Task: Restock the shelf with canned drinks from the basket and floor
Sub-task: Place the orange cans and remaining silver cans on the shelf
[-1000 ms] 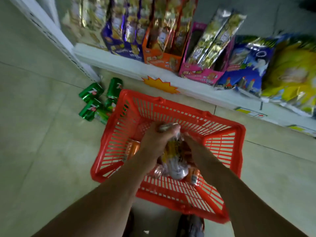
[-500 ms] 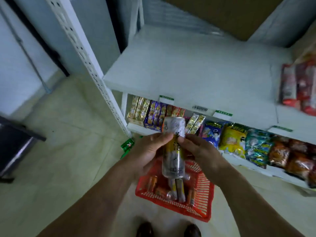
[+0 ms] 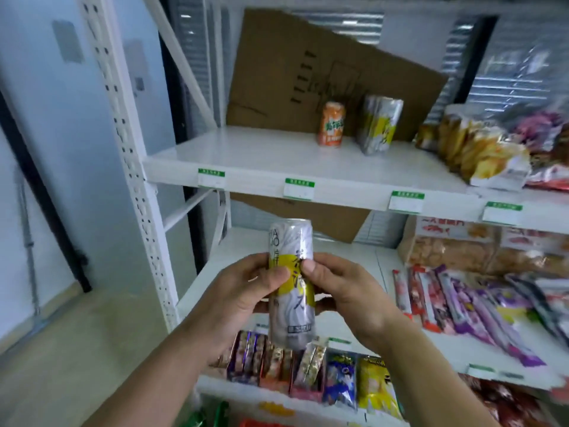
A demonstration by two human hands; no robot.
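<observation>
I hold a tall silver-and-yellow can (image 3: 292, 315) upright in front of the middle shelf, with my left hand (image 3: 246, 291) gripping its left side and my right hand (image 3: 341, 291) its right side. On the upper white shelf (image 3: 246, 161) stand an orange can (image 3: 331, 124) and, just to its right, a silver-and-yellow can pack (image 3: 378, 124). A sliver of the red basket (image 3: 255, 423) and a green can (image 3: 221, 414) show at the bottom edge.
A cardboard sheet (image 3: 308, 72) leans at the back of the upper shelf. Snack bags (image 3: 480, 149) fill its right end. Snack sticks (image 3: 455, 309) lie on the middle shelf, boxed bars (image 3: 277, 368) on the lower. A perforated white upright (image 3: 129, 149) stands at left.
I lifted the tall can out of the basket with both hands and raised it to middle-shelf height. My view swung up from the floor to the shelves.
</observation>
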